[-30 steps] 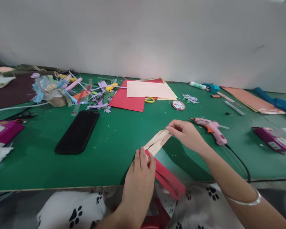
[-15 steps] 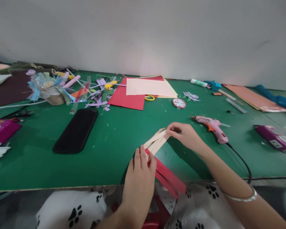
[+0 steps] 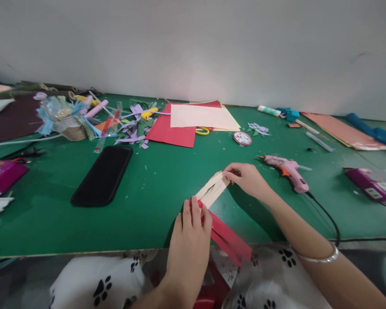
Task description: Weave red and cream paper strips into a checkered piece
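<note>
My left hand presses down where cream paper strips meet red paper strips, fingers closed over the join near the table's front edge. My right hand pinches the far ends of the cream strips, fingers together. The red strips run out over the table edge toward my lap. Both hands rest on the green table.
A black phone lies left of my hands. A pink glue gun with its cord sits to the right. Red and cream sheets, yellow scissors, paper scraps, a ribbon basket and purple boxes lie around.
My right hand has shifted slightly along the cream strips' far ends. My left hand stays pressed on the join. The view has moved a little.
</note>
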`<state>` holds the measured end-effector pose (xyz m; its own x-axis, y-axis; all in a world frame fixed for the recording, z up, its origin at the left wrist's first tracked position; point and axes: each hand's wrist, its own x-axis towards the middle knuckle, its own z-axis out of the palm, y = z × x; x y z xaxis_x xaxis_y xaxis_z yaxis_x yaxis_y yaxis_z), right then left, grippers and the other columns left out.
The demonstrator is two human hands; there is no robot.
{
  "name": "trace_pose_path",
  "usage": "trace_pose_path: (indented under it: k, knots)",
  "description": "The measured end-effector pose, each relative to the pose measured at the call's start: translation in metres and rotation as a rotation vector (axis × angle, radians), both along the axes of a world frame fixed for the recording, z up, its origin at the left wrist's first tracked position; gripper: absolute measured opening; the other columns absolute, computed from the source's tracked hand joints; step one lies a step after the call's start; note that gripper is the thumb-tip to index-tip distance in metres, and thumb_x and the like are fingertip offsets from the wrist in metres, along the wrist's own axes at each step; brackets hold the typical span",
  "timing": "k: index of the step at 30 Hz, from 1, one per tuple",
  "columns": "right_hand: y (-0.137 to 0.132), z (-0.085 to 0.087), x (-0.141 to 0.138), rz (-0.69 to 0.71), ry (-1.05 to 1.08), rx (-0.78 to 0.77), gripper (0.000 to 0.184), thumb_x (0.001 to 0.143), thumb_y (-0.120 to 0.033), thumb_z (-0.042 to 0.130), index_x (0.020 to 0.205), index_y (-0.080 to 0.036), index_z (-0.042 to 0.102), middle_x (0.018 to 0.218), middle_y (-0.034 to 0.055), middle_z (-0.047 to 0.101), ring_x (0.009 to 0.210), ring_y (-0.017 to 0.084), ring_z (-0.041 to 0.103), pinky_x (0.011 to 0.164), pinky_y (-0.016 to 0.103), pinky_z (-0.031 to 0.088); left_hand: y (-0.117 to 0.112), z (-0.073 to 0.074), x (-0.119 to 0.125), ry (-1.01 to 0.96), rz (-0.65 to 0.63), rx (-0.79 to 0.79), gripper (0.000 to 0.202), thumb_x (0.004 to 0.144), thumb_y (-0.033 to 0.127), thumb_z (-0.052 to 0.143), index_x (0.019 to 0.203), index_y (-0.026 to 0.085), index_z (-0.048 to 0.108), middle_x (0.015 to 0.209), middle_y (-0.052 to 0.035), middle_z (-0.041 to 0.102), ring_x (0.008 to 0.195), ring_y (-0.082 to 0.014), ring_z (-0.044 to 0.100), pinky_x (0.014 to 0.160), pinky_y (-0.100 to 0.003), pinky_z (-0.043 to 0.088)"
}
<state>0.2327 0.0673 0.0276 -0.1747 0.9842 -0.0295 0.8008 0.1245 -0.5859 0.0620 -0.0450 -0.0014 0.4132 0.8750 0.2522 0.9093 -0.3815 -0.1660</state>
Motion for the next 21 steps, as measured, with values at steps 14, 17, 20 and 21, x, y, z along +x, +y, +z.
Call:
trace_pose_path:
  k: [14,17,20,21]
  knots:
    - [0.0012,-0.0014,-0.0078,-0.051,-0.156,0.134,0.012,0.073,-0.020,0.052,0.063,-0.018,0.058,0.059,0.0010,0.062,0.054,0.012,0.053,0.053,0.022,0.037,0.0025,-0.0002,-0.0029,-0.037,-0.070,-0.037,0.036,0.080,0.011,0.035,0.110,0.010,0.057,0.116,-0.0171,0.056,0.106,-0.0255,0.053,0.081,-0.038,0.049]
    - [0.0009,-0.0029,-0.0086,-0.043,-0.174,0.154,0.012,0.074,-0.021,0.051,0.065,-0.017,0.059,0.062,0.0017,0.063,0.055,0.012,0.053,0.054,0.022,0.036,0.0027,-0.0009,-0.0026,-0.034,-0.074,-0.042,0.036,0.081,0.011,0.035,0.109,0.010,0.057,0.116,-0.0176,0.056,0.105,-0.0256,0.054,0.081,-0.038,0.049]
    - [0.0013,-0.0042,-0.0093,-0.041,-0.200,0.168,0.012,0.074,-0.021,0.051,0.065,-0.017,0.058,0.063,0.0021,0.063,0.056,0.012,0.053,0.054,0.022,0.036,0.0029,-0.0008,-0.0026,-0.034,-0.075,-0.052,0.035,0.081,0.012,0.038,0.110,0.010,0.057,0.116,-0.0176,0.056,0.105,-0.0257,0.053,0.081,-0.037,0.049]
    - [0.0016,-0.0047,-0.0094,-0.039,-0.206,0.172,0.012,0.075,-0.021,0.051,0.066,-0.017,0.058,0.063,0.0021,0.063,0.056,0.012,0.053,0.054,0.021,0.036,0.0029,-0.0007,-0.0026,-0.033,-0.073,-0.054,0.034,0.080,0.012,0.038,0.110,0.010,0.057,0.116,-0.0175,0.055,0.106,-0.0257,0.053,0.080,-0.036,0.049]
